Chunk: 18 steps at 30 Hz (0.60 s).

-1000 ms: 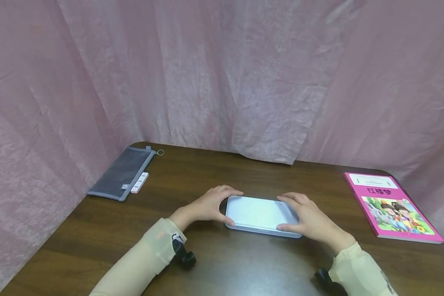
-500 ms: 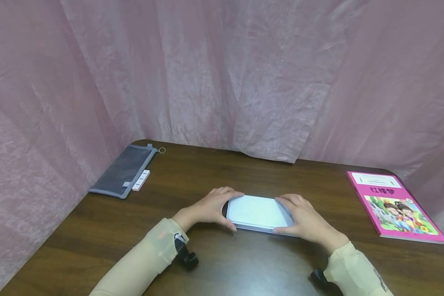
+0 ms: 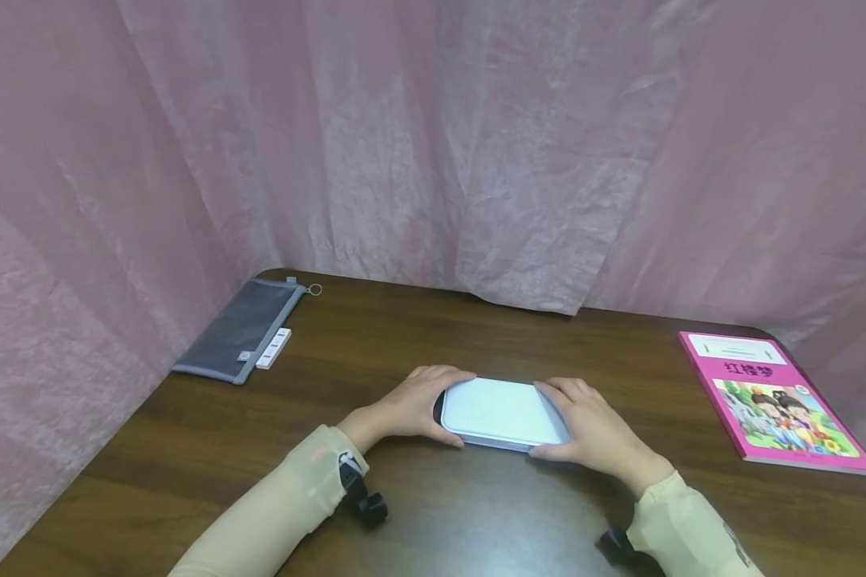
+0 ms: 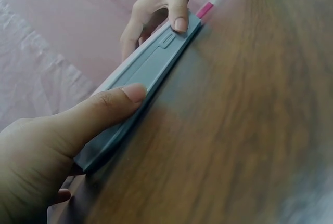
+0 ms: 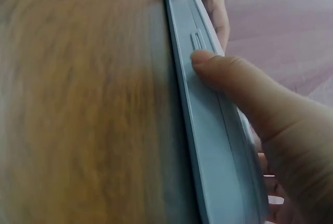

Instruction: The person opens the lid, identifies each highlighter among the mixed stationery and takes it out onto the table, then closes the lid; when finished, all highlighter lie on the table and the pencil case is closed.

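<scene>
Your pale blue case lies closed and flat mid-tabletop, contents hidden. Your left hand grips its left end and your right hand its right end, thumbs pressed on the near edge, fingers curled behind.

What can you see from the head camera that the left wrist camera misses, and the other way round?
Only the head view shows the grey pouch, the pink book, the pink curtain and the case's pale lid from above. Only the left wrist view shows the small catch on the case's near edge, with the right thumb beside it. Both show the grey-blue case lying on the brown table, the left hand and right hand each gripping one end.
</scene>
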Each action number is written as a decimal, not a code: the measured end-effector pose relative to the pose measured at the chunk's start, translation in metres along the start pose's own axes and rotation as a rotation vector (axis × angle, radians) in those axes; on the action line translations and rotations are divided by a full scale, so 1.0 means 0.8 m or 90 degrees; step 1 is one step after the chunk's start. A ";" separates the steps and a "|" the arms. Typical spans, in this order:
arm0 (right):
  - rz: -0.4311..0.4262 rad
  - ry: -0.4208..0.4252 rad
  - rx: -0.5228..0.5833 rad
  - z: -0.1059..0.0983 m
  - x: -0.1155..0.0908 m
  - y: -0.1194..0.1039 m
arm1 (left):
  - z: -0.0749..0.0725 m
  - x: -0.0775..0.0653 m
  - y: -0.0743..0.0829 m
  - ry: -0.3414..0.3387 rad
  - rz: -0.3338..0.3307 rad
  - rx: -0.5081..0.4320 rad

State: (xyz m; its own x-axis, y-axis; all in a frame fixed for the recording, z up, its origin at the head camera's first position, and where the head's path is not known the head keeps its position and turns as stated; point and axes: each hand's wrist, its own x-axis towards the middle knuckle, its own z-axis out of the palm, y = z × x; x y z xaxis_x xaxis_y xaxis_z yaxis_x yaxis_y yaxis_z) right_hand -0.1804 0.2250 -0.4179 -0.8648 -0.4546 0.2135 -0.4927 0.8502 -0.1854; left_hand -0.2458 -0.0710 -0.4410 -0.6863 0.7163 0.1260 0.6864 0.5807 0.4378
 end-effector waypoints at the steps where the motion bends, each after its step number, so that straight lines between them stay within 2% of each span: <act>1: -0.002 0.002 -0.003 0.001 0.000 -0.001 | 0.001 0.000 -0.001 0.001 -0.001 0.001; 7: -0.010 0.016 -0.020 0.002 0.001 -0.001 | 0.001 0.000 -0.002 0.005 -0.008 -0.009; 18: -0.012 0.040 0.004 0.012 0.003 0.009 | 0.003 0.000 0.000 -0.001 -0.025 -0.034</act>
State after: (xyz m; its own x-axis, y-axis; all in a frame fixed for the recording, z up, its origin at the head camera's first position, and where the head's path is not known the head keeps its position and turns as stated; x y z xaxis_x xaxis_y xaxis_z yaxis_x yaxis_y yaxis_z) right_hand -0.1869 0.2279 -0.4277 -0.8476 -0.4529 0.2766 -0.5098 0.8396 -0.1875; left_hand -0.2454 -0.0699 -0.4432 -0.7124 0.6936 0.1067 0.6450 0.5872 0.4890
